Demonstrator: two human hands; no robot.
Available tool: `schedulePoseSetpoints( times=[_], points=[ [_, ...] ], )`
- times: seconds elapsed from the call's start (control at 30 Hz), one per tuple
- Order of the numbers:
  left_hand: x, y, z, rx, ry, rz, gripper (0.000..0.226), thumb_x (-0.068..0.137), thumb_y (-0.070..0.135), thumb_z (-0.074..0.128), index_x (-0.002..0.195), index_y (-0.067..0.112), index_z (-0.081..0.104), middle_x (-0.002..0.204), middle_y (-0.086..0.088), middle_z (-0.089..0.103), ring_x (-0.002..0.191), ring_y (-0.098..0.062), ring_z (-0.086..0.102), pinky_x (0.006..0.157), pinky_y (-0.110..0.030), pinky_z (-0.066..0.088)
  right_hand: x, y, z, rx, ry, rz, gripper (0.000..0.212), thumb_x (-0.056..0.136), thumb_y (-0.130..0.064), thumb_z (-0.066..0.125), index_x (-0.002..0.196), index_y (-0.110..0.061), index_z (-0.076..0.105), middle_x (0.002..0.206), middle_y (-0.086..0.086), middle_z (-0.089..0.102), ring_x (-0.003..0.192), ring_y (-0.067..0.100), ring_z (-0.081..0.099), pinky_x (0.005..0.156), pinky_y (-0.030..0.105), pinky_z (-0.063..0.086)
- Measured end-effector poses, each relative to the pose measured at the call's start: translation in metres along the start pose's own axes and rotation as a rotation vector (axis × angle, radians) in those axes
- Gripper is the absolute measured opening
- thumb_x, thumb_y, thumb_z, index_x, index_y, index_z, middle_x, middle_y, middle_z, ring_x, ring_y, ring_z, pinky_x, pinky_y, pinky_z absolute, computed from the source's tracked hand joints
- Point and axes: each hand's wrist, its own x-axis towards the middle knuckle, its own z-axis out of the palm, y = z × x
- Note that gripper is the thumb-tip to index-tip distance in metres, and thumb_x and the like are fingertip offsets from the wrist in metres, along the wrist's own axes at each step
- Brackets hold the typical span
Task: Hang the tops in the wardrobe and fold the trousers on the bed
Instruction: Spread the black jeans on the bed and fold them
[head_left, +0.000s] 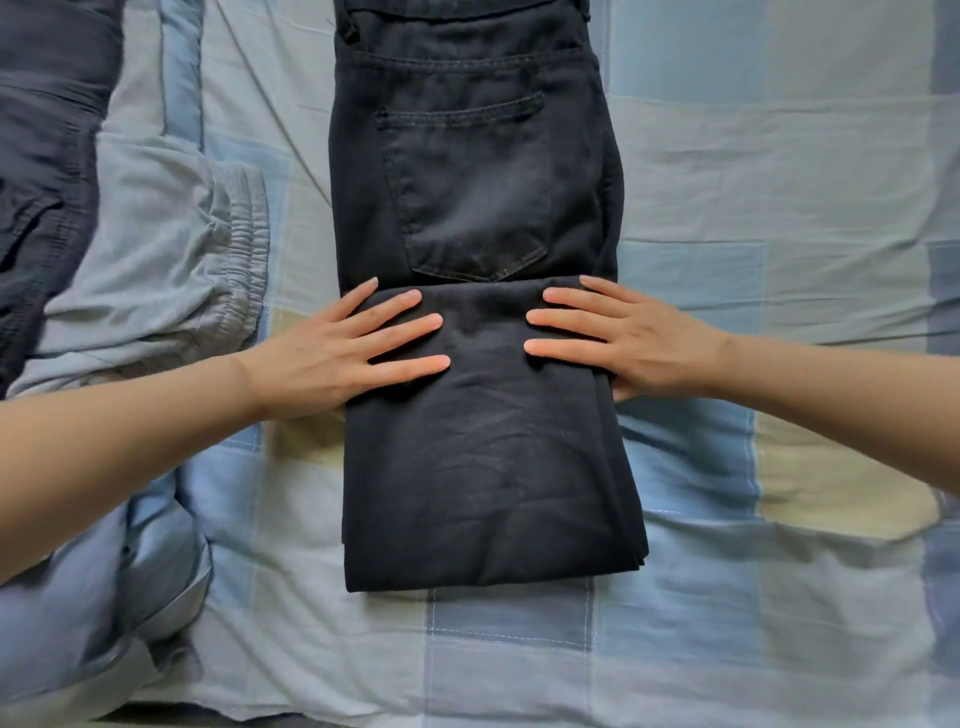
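Black trousers lie lengthwise in the middle of the bed, back pocket up, with the legs folded over so the fold's edge sits just below the pocket. My left hand presses flat on the left part of that folded edge, fingers straight and spread. My right hand presses flat on the right part, its thumb tucked down at the trousers' right side. The waistband runs out of the top of the view.
The bed carries a checked sheet in blue, grey and cream. Grey trousers with an elastic waist lie at the left, a dark garment beyond them at the far left, and a light blue garment at the lower left.
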Motion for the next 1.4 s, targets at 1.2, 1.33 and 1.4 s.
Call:
schedulePoseSetpoints(
  times=[1.2,1.33,1.4],
  points=[
    [0.05,0.062,-0.04,-0.227,0.237,-1.071,0.06,0.095,0.047,0.037,0.152,0.033,0.025,0.161,-0.014,0.012,0.149,-0.033,0.011,0.115,-0.056,0.013,0.035,-0.041,-0.049,0.081,0.258,0.926,0.069,0.092,-0.046,0.044,0.152,-0.03,0.015,0.157,0.015,0.02,0.14,0.047,0.02,0.105,0.067,0.024],
    [0.051,0.041,-0.026,-0.35,0.089,-1.201,0.071,0.095,0.059,0.029,0.155,0.032,0.002,0.163,-0.005,-0.011,0.15,-0.033,-0.003,0.118,-0.056,0.005,0.041,-0.018,-0.035,0.25,0.119,0.862,0.064,0.092,-0.062,0.021,0.151,-0.041,0.006,0.162,-0.002,0.001,0.147,0.036,-0.002,0.111,0.063,0.016],
    [0.055,0.033,-0.022,-0.448,0.084,-1.209,0.072,0.097,0.058,0.029,0.155,0.031,-0.004,0.163,-0.001,-0.013,0.15,-0.032,0.004,0.119,-0.053,0.014,0.044,-0.003,-0.025,0.475,0.151,0.874,0.065,0.095,-0.059,0.019,0.153,-0.033,0.003,0.161,-0.009,-0.002,0.148,0.027,-0.007,0.119,0.051,0.012]
  ],
)
